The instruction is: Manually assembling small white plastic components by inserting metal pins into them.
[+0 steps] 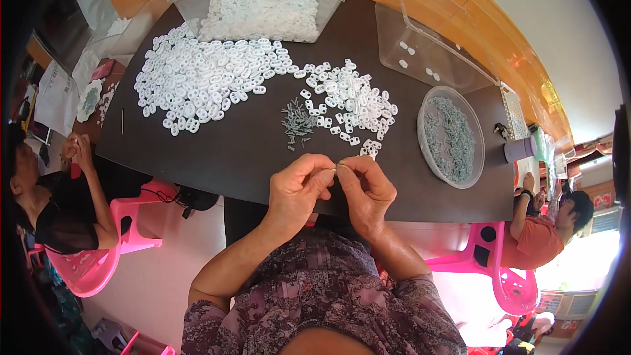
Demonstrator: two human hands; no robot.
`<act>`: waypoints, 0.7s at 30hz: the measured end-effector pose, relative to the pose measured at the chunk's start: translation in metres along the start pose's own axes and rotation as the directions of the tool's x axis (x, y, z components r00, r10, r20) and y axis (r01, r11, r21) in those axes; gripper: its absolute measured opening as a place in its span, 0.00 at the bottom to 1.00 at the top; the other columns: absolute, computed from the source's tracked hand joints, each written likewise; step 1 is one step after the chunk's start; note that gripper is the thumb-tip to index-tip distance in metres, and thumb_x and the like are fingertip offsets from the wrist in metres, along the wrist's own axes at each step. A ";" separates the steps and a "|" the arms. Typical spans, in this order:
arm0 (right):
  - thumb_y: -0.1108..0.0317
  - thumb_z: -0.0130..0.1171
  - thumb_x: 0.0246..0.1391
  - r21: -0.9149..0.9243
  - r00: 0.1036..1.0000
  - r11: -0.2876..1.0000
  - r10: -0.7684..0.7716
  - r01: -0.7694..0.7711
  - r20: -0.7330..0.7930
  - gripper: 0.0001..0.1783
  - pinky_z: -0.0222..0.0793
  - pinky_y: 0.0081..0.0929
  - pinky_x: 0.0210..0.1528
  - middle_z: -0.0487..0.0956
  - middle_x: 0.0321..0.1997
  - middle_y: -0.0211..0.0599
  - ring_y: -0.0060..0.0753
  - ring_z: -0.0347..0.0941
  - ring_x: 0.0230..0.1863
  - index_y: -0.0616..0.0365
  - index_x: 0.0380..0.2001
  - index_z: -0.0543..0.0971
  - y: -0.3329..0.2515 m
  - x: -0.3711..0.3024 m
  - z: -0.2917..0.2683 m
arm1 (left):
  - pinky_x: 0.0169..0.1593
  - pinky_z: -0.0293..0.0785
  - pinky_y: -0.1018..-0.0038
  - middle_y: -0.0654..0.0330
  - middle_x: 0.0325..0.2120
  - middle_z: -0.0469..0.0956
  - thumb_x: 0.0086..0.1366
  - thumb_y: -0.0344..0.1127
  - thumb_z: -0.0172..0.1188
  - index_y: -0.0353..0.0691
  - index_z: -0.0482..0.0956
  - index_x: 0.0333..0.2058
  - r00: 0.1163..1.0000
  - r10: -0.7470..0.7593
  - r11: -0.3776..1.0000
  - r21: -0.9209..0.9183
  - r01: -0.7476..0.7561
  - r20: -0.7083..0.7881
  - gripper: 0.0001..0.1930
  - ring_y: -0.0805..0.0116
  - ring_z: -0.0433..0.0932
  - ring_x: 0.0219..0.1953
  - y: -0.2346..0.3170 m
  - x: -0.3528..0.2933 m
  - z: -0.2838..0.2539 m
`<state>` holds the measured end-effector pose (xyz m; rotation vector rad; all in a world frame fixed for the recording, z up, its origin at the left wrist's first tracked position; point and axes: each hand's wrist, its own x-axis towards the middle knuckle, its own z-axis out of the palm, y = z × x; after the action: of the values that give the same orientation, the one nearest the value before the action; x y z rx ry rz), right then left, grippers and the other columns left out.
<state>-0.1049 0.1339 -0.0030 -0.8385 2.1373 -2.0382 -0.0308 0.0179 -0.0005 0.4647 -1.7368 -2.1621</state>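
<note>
My left hand (296,187) and my right hand (368,198) meet above the table's near edge. Thumbs and fingertips of both are pinched together around something small, too tiny and covered to name. Just beyond my left hand lies a little heap of grey screws (298,120). Past my right hand spreads a loose pile of small white plastic pieces with holes (355,95). A larger heap of white oval pieces (204,79), also with holes, covers the far left. To the right, a round clear tub (421,148) holds many grey screws (455,138).
A clear bin (190,1) full of white pieces stands at the back of the dark table (223,164). Another clear bin (388,29), holding several white pieces, is at the back right. A person (62,213) sits left, another (539,240) right, near pink chairs (102,269).
</note>
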 end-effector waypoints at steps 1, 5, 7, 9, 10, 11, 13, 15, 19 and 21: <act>0.81 0.59 0.50 -0.069 0.996 0.994 -0.084 0.084 0.011 0.05 0.62 0.15 0.26 0.76 0.28 0.29 0.14 0.66 0.25 0.63 0.31 0.77 0.001 0.000 0.001 | 0.29 0.72 0.84 0.66 0.26 0.76 0.63 0.27 0.59 0.33 0.77 0.37 1.000 0.015 0.994 -0.106 -0.014 0.008 0.05 0.81 0.73 0.25 -0.001 0.001 -0.002; 0.83 0.60 0.47 -0.172 0.957 0.942 -0.286 0.289 0.042 0.07 0.60 0.17 0.24 0.76 0.27 0.32 0.19 0.65 0.23 0.63 0.31 0.77 -0.003 0.005 0.007 | 0.33 0.74 0.85 0.65 0.28 0.76 0.62 0.25 0.60 0.32 0.77 0.39 1.000 0.006 0.944 -0.330 -0.001 0.015 0.07 0.81 0.74 0.27 -0.002 -0.001 -0.008; 0.85 0.60 0.45 -0.155 0.949 0.936 -0.309 0.315 0.063 0.08 0.60 0.18 0.23 0.76 0.27 0.32 0.21 0.65 0.23 0.64 0.31 0.76 -0.004 0.005 0.008 | 0.34 0.74 0.85 0.64 0.29 0.76 0.62 0.24 0.59 0.32 0.77 0.40 0.999 0.014 0.938 -0.345 -0.025 -0.036 0.08 0.81 0.73 0.28 -0.001 -0.002 -0.006; 0.85 0.60 0.46 -0.092 0.963 0.960 -0.259 0.265 0.068 0.08 0.60 0.17 0.24 0.75 0.27 0.33 0.20 0.65 0.24 0.64 0.31 0.76 -0.003 0.005 0.007 | 0.34 0.74 0.85 0.64 0.31 0.76 0.62 0.24 0.59 0.32 0.75 0.43 0.996 0.023 0.939 -0.342 -0.049 -0.081 0.11 0.81 0.73 0.28 0.000 -0.004 -0.008; 0.84 0.59 0.47 -0.056 0.980 0.981 -0.184 0.188 0.077 0.07 0.60 0.17 0.25 0.75 0.28 0.33 0.18 0.65 0.24 0.64 0.31 0.76 -0.005 0.004 0.006 | 0.34 0.73 0.85 0.64 0.31 0.75 0.62 0.23 0.59 0.32 0.74 0.45 0.997 0.020 0.944 -0.327 -0.045 -0.079 0.12 0.81 0.73 0.28 0.001 -0.005 -0.010; 0.84 0.59 0.47 -0.056 0.981 0.981 -0.179 0.184 0.080 0.07 0.60 0.17 0.25 0.75 0.28 0.33 0.18 0.65 0.24 0.64 0.31 0.76 -0.006 0.003 0.005 | 0.34 0.73 0.85 0.64 0.30 0.75 0.63 0.25 0.58 0.33 0.74 0.43 0.996 0.042 0.962 -0.267 -0.062 -0.081 0.10 0.81 0.72 0.27 -0.001 -0.004 -0.012; 0.83 0.58 0.49 0.027 0.989 0.999 -0.033 0.029 0.143 0.05 0.61 0.16 0.28 0.74 0.28 0.31 0.17 0.66 0.26 0.64 0.30 0.77 -0.006 0.002 0.004 | 0.33 0.72 0.85 0.65 0.30 0.75 0.63 0.26 0.58 0.33 0.74 0.41 0.997 0.049 0.968 -0.244 -0.064 -0.064 0.08 0.81 0.72 0.27 -0.006 -0.005 -0.014; 0.83 0.58 0.50 0.092 0.986 0.995 0.033 -0.049 0.165 0.05 0.62 0.15 0.29 0.74 0.28 0.31 0.16 0.66 0.27 0.64 0.30 0.77 -0.010 0.003 0.007 | 0.33 0.72 0.85 0.66 0.29 0.75 0.64 0.28 0.57 0.33 0.74 0.39 0.997 0.055 0.973 -0.221 -0.064 -0.046 0.06 0.82 0.72 0.27 -0.007 -0.007 -0.016; 0.82 0.57 0.51 0.107 0.960 0.976 0.164 -0.192 0.225 0.04 0.63 0.14 0.32 0.74 0.29 0.30 0.16 0.68 0.29 0.65 0.31 0.77 -0.019 0.006 0.007 | 0.31 0.71 0.85 0.67 0.28 0.74 0.65 0.30 0.57 0.34 0.74 0.37 1.000 0.006 0.973 -0.229 -0.009 -0.011 0.05 0.82 0.71 0.27 -0.002 -0.009 -0.019; 0.82 0.57 0.51 0.089 0.959 0.979 0.157 -0.182 0.235 0.04 0.63 0.15 0.32 0.75 0.30 0.29 0.15 0.67 0.29 0.65 0.31 0.77 -0.017 0.006 0.006 | 0.31 0.71 0.85 0.67 0.28 0.74 0.65 0.30 0.57 0.34 0.74 0.37 1.000 0.022 0.982 -0.187 -0.024 -0.012 0.05 0.82 0.71 0.26 -0.002 -0.010 -0.020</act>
<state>-0.1020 0.1261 0.0137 -0.7986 1.8875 -1.8580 -0.0130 0.0055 -0.0065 0.4035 -1.5070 -2.2747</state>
